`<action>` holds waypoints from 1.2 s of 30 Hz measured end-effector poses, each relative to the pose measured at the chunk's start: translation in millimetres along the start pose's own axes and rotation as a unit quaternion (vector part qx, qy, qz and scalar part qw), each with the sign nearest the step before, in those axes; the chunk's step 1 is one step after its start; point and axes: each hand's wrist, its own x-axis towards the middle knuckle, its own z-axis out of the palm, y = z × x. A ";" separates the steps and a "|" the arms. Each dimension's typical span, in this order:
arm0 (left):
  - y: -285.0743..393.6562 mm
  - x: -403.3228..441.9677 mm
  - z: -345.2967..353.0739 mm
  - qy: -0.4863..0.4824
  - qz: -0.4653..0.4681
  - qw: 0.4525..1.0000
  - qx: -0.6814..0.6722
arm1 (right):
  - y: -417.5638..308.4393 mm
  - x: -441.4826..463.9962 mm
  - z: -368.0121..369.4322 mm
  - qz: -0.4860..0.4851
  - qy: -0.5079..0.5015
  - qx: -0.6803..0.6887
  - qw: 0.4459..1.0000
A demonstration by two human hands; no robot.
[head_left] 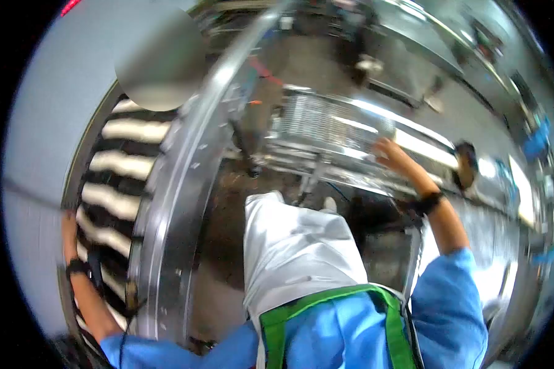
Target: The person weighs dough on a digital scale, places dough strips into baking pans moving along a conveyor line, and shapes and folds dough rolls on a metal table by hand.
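My left hand (69, 226) reaches over the far left side of a dark conveyor, close to the pale wall panel. Pale, wavy strips (117, 161) lie crosswise there, spaced apart. A thin dark streak meets the hand from the left; its nature is unclear, and the fingers are blurred. Over a slatted metal conveyor (308, 120), my right hand (391, 152) is held out with its fingers seemingly apart and nothing visible in them. Motion smears its outline. Both wrists wear dark bands. A white apron (298, 246) with green straps covers my front.
A shiny metal rail (181, 166) runs between me and the strips. Below, the dark floor (224, 227) shows around my feet. Blurred figures or legs (363, 46) appear beyond the slatted conveyor, and metal benches line the right side.
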 end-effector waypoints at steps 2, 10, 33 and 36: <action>88.3 2.6 -7.0 -0.077 0.018 0.994 0.078 | -4.3 44.0 -0.2 0.072 -0.010 -0.120 0.990; 389.2 -124.7 85.6 -0.066 0.293 0.952 0.053 | -12.5 90.8 31.2 0.165 0.152 -0.288 0.931; 550.9 -241.3 282.7 -0.350 0.478 0.795 -0.129 | 7.4 -390.9 -52.6 0.479 0.135 0.248 0.831; 576.6 -270.2 284.2 -0.360 0.513 0.762 -0.164 | 45.4 -416.5 18.0 0.583 0.194 0.260 0.745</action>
